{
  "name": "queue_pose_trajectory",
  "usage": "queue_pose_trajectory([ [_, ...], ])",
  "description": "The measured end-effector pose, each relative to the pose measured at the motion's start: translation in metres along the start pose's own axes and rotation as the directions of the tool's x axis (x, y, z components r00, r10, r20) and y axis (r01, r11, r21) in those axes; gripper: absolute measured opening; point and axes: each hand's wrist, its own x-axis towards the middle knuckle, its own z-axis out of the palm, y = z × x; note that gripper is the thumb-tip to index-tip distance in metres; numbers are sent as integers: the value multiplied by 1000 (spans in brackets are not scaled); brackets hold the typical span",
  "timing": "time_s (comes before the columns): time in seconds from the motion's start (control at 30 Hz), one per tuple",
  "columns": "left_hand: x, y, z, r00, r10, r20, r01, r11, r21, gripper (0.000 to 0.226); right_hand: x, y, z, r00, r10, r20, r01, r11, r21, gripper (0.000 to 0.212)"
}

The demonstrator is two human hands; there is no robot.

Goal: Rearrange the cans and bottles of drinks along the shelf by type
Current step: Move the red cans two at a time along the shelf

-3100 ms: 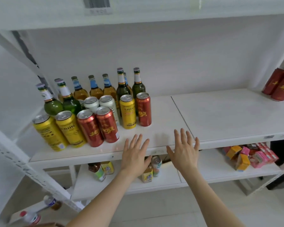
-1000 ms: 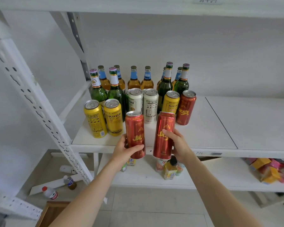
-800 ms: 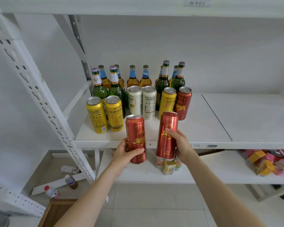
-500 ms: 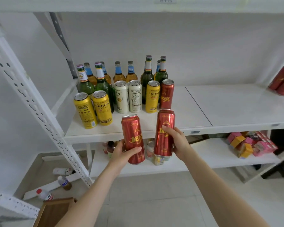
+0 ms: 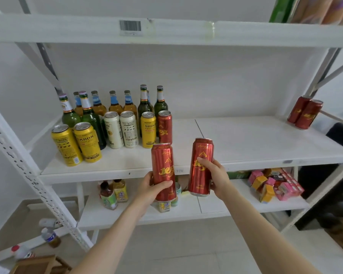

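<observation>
— Near the shelf (image 5: 246,147) edge, what is held?
— Left red can (image 5: 162,167) is clasped by the left hand (image 5: 152,187), right red can (image 5: 201,155) by the right hand (image 5: 217,176). Either could be knocked loose against the shelf just beyond the hands.

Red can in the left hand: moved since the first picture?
Yes. The red can came forward off the shelf, away from the yellow cans; the left hand holds it.
</observation>
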Motion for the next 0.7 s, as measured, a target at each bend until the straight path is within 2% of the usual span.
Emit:
queue_pose_trajectory([
  [0.13, -1, 3, 57, 1000, 5, -21, -6, 1000, -17, 47, -4, -14, -54, 1000, -6, 15, 6, 1000, -25, 45],
  [0.33, 5, -1, 128, 1000, -13, -15, 13, 1000, -22, 50, 1, -25, -129, 1000, -12, 20, 12, 999, -35, 31],
  [0.5, 19, 7, 176, 1000, -20, 14, 20, 1000, -14, 55, 14, -31, -176, 1000, -2, -9, 2, 1000, -23, 48],
  [0.7, 60, 16, 225, 997, -9, 82, 5, 998, 58, 54, 45, -43, -220, 1000, -2, -28, 2, 1000, -8, 47],
])
